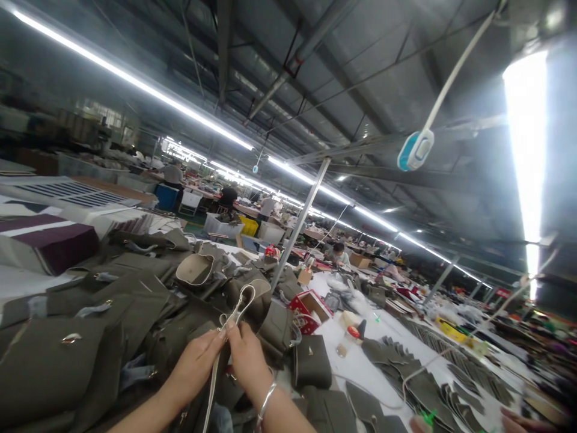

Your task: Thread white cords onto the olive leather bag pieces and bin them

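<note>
Both hands meet over a bench (374, 355) crowded with work, the left hand (198, 359) and right hand (247, 359) side by side, fingertips closed together in a tight grip on a pale-edged piece (238, 309). The piece rises above the fingers in a narrow loop, and a pale edge runs down between the wrists; whether it belongs to one of the bags around it cannot be told. A silver bracelet (267, 402) circles the right wrist. Grey-green bags (58, 355) lie heaped to the left of the hands and beyond them, some with metal fittings. To the right, a red box (311, 311) stands open near a jar (347, 340) with a red top, while flat dark pieces (406, 367) lie fanned across the white surface. At the lower right edge, a co-worker's hand (518, 420) is partly in view. A purple stack (63, 243) sits at far left. Overhead, a blue-and-white switch (415, 150) hangs from a cord beneath bright tube lights (135, 81), and other people (174, 174) appear in the background near a yellow bin (249, 226).
</note>
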Demonstrator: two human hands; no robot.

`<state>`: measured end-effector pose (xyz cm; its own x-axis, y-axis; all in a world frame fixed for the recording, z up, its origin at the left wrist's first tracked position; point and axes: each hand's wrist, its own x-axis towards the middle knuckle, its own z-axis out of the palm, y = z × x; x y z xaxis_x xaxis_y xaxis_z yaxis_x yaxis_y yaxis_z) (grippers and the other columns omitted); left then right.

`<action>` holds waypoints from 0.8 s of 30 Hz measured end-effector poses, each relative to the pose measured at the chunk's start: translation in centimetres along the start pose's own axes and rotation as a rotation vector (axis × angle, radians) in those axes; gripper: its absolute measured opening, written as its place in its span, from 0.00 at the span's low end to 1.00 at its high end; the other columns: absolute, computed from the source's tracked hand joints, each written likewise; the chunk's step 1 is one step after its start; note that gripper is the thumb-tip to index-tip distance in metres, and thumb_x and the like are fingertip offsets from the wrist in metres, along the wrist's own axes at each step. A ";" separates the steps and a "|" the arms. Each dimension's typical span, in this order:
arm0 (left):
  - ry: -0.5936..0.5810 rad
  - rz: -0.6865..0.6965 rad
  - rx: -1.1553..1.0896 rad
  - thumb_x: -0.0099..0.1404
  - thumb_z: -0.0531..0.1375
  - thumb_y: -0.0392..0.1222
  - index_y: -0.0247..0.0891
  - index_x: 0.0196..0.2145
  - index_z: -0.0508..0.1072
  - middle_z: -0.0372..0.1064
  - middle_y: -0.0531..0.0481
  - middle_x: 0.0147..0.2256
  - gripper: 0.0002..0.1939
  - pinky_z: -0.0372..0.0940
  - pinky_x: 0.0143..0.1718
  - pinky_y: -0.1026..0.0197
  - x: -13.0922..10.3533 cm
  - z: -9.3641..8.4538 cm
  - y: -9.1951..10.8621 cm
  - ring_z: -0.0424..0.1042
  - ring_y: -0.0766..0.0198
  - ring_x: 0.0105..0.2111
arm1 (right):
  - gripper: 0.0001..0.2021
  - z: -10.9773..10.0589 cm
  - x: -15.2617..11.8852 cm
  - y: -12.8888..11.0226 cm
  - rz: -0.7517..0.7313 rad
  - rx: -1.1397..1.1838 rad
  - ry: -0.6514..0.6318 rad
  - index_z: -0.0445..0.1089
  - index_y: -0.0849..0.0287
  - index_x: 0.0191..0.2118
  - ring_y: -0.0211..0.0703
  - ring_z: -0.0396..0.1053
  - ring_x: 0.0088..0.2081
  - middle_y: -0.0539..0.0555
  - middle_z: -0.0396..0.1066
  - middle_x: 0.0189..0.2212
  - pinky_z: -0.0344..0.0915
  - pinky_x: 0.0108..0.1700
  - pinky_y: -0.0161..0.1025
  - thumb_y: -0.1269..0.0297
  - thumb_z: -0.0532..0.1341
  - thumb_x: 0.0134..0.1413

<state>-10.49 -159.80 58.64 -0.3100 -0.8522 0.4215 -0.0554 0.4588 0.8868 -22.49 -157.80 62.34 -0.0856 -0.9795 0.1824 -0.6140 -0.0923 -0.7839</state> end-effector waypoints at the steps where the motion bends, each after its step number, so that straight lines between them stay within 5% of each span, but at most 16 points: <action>1: -0.004 0.009 0.020 0.66 0.46 0.57 0.35 0.35 0.73 0.71 0.46 0.38 0.25 0.59 0.49 0.63 0.0 0.0 0.2 0.67 0.58 0.42 | 0.22 -0.3 -0.2 -0.2 -0.024 -0.088 0.008 0.67 0.60 0.45 0.45 0.69 0.46 0.59 0.72 0.43 0.66 0.43 0.39 0.53 0.42 0.63; 6: 0.024 0.096 0.475 0.68 0.40 0.53 0.36 0.25 0.69 0.67 0.46 0.27 0.27 0.60 0.37 0.60 1.1 -2.8 0.0 0.68 0.59 0.31 | 0.13 -3.1 -0.3 -0.8 -0.027 -0.672 -0.080 0.71 0.66 0.34 0.51 0.73 0.40 0.66 0.74 0.34 0.66 0.41 0.42 0.69 0.49 0.57; 9: 0.010 0.092 0.950 0.69 0.39 0.45 0.32 0.32 0.71 0.68 0.41 0.32 0.24 0.61 0.39 0.56 3.1 -6.8 -0.2 0.68 0.55 0.35 | 0.12 -5.9 0.6 -0.6 -0.014 -0.936 0.010 0.71 0.67 0.34 0.55 0.74 0.38 0.68 0.74 0.32 0.67 0.38 0.44 0.74 0.50 0.54; 12: -0.013 0.099 1.318 0.69 0.39 0.41 0.31 0.41 0.70 0.67 0.39 0.36 0.22 0.62 0.31 0.56 5.2 -10.6 1.4 0.70 0.53 0.33 | 0.13 -8.2 1.9 -1.2 -0.101 -1.043 0.137 0.68 0.66 0.38 0.54 0.74 0.36 0.65 0.74 0.30 0.68 0.36 0.45 0.77 0.47 0.55; 15: 0.062 0.229 1.580 0.67 0.39 0.32 0.29 0.53 0.64 0.66 0.38 0.40 0.22 0.60 0.26 0.60 6.7 -13.5 5.1 0.70 0.55 0.33 | 0.16 -9.4 3.5 -2.4 -0.235 -1.039 0.234 0.65 0.64 0.45 0.51 0.73 0.39 0.63 0.73 0.37 0.67 0.38 0.43 0.77 0.45 0.57; 19: 0.067 0.457 1.721 0.66 0.36 0.26 0.26 0.59 0.56 0.65 0.39 0.46 0.26 0.62 0.36 0.61 8.5 -16.1 9.4 0.68 0.55 0.43 | 0.19 -9.3 6.1 -3.8 -0.304 -0.829 0.239 0.57 0.62 0.57 0.49 0.69 0.47 0.62 0.69 0.47 0.64 0.47 0.42 0.66 0.44 0.63; 21: 0.019 0.497 1.741 0.65 0.36 0.25 0.26 0.59 0.56 0.64 0.39 0.47 0.26 0.63 0.39 0.58 9.4 -16.4 9.2 0.67 0.53 0.44 | 0.26 -8.7 6.8 -4.0 -0.232 -0.596 0.146 0.51 0.65 0.61 0.50 0.67 0.50 0.63 0.68 0.48 0.62 0.51 0.43 0.54 0.44 0.63; 24: -0.184 0.436 1.701 0.62 0.40 0.22 0.27 0.57 0.61 0.66 0.36 0.47 0.27 0.64 0.38 0.55 9.7 -15.2 4.9 0.70 0.52 0.41 | 0.34 -7.2 5.3 -3.7 -0.164 -0.320 0.011 0.48 0.68 0.62 0.51 0.63 0.54 0.65 0.65 0.53 0.58 0.56 0.45 0.46 0.44 0.60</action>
<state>0.70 -169.65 69.97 -0.6567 -0.6261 0.4204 -0.7457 0.4558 -0.4860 -26.36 -161.40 70.45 0.0277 -0.9541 0.2982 -0.8344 -0.1863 -0.5187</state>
